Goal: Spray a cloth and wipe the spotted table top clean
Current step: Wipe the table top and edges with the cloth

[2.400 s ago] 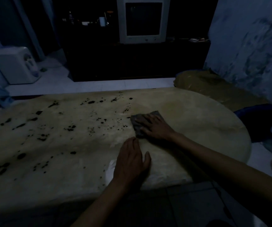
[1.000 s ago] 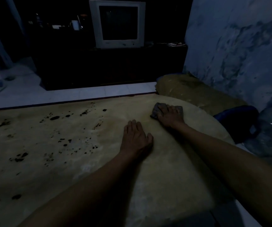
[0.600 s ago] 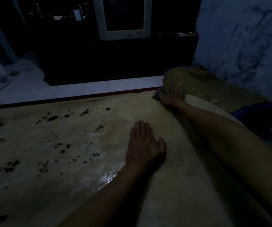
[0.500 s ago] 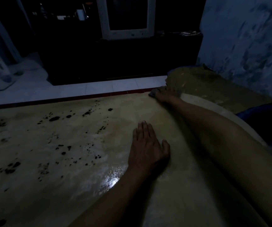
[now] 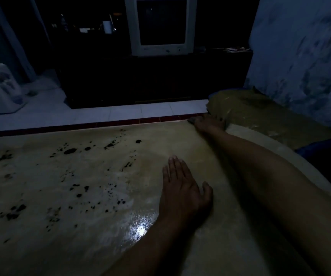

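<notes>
Head view: left hand [image 5: 184,193] lies flat, fingers straight, on the table top [image 5: 65,232] at 5 o'clock of the dark spots [image 5: 70,151]. Right hand [image 5: 207,124] presses the cloth [image 5: 191,120] at the far edge, 1 o'clock; only a corner shows and finger curl cannot be told. Judged soft, light and damp: best held under a spread palm. The wet sheen suggests a slippery surface.

The table top [image 5: 81,196] looks smooth and faintly glossy, with a wet-looking glare patch [image 5: 139,231] toward 6 o'clock and matt black spots [image 5: 70,151] toward 10 o'clock. At 12 o'clock the monitor [image 5: 161,26] has a pale, plastic-looking casing and a dark glossy screen. The wall [image 5: 304,52] at 2 o'clock looks rough and mottled.
</notes>
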